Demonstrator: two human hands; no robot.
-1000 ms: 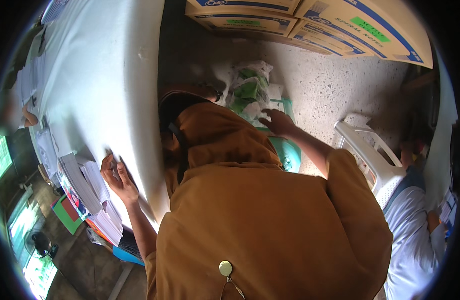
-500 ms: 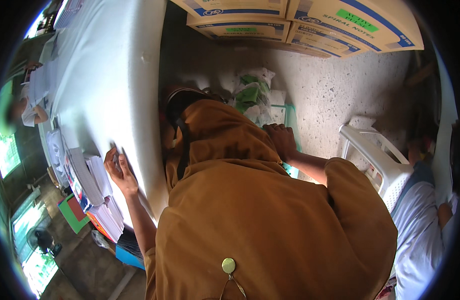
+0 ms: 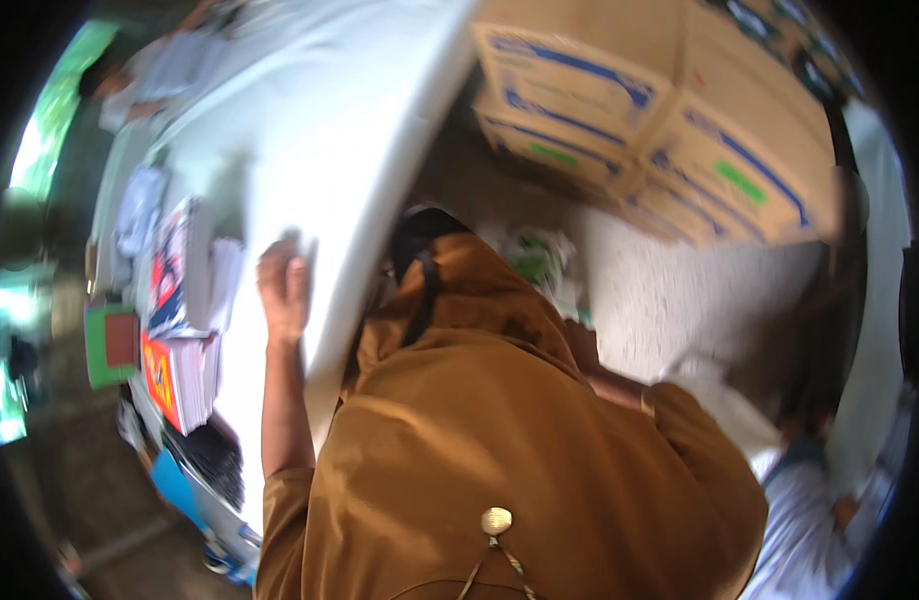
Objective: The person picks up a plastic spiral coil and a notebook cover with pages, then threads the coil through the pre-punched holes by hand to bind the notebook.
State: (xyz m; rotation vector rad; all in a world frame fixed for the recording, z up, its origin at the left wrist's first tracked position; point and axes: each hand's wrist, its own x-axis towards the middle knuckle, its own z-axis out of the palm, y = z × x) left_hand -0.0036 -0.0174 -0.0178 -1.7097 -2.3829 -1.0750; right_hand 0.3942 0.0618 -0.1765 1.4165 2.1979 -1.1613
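My left hand lies on the white-covered table, its fingers stretched out and blurred, holding nothing that I can see. Beside it on the table stand stacks of books. On the other side, my right hand hangs low past the brown garment I wear. It is dark and smeared, and its fingers do not show. Close to it on the floor is a clear plastic bag with green things inside.
Large cardboard boxes are stacked ahead to the right above the speckled floor. A white plastic stool stands at right, next to a person in light clothing. Another person is at the table's far left.
The view has swung, so the boxes show larger and lower and the table leans right. My left hand stays on the table; my right hand is more hidden behind the brown garment.
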